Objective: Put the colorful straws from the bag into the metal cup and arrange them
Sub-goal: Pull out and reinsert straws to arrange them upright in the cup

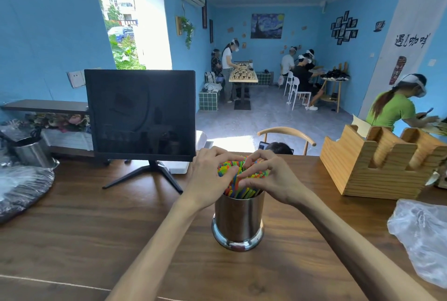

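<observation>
Low in the frame, the wooden desk (96, 240) fills the foreground, and at centre the metal cup (238, 221) stands upright on it — packed with colorful straws (232, 175). The left hand (209, 180) curls round the bundle's left side, the right hand (268, 180) round its right, fingers bent over the tips. At lower right lies the clear plastic bag (420, 235); left of centre, a dark monitor (140, 114); at right, a wooden holder (377, 167).

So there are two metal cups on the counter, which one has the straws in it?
The metal cup in the centre, under both hands, holds the colorful straws. The other metal cup, at the far left by the monitor, shows none.
</observation>
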### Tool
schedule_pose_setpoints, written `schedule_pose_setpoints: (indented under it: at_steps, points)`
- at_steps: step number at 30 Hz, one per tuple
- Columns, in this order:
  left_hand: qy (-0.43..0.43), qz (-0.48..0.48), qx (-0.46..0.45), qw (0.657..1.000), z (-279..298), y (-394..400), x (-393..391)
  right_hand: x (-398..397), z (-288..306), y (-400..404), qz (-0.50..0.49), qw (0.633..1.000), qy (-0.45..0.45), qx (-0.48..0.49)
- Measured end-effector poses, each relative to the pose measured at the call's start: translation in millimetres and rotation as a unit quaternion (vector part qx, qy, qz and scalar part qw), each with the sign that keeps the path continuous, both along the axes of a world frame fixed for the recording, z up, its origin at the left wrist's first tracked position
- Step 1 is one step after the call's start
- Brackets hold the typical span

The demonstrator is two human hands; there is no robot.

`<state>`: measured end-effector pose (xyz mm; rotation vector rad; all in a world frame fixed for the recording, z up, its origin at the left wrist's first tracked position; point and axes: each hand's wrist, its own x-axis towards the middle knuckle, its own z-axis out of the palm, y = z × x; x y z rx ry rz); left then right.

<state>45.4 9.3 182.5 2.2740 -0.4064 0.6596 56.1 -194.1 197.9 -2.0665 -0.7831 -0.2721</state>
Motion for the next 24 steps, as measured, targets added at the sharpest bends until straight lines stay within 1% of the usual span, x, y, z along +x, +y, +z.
schedule_pose_setpoints:
  at_steps: [3,5,8,9,12,14,16,18,20,22,23,24]
  points:
    - [0.014,-0.01,0.01,1.0,2,-1,-3,6,16,-2,0.013,0.999,0.022,0.043]
    - [0.039,-0.022,-0.004,0.999,4,-2,-3,10,26,-3,0.02,0.999,0.018,0.039]
    - [0.103,-0.079,-0.078,0.989,7,0,0,13,37,0,0.024,0.999,0.0,0.049]
    - [0.121,-0.091,-0.086,0.985,6,0,0,14,41,0,0.021,0.998,-0.003,0.063]
    - [0.156,-0.075,-0.044,0.984,0,-1,-2,13,57,2,0.004,0.993,-0.014,0.119]
    - [0.148,-0.095,-0.054,0.983,1,-3,-4,13,67,1,-0.02,0.985,-0.037,0.169]
    - [0.134,-0.115,-0.105,0.979,5,-2,-4,13,73,-2,-0.036,0.969,-0.041,0.24]
    - [0.117,-0.107,-0.155,0.975,10,1,-1,14,75,-7,-0.049,0.948,-0.032,0.313]
    - [0.096,-0.102,-0.236,0.962,17,6,1,15,72,-13,-0.06,0.928,-0.012,0.369]
    - [0.082,-0.082,-0.336,0.935,25,14,3,17,63,-19,-0.062,0.925,0.009,0.374]
    - [0.082,-0.074,-0.389,0.915,29,19,4,18,57,-22,-0.058,0.93,0.019,0.361]
    - [0.087,-0.075,-0.447,0.887,33,24,5,18,50,-24,-0.055,0.939,0.029,0.338]
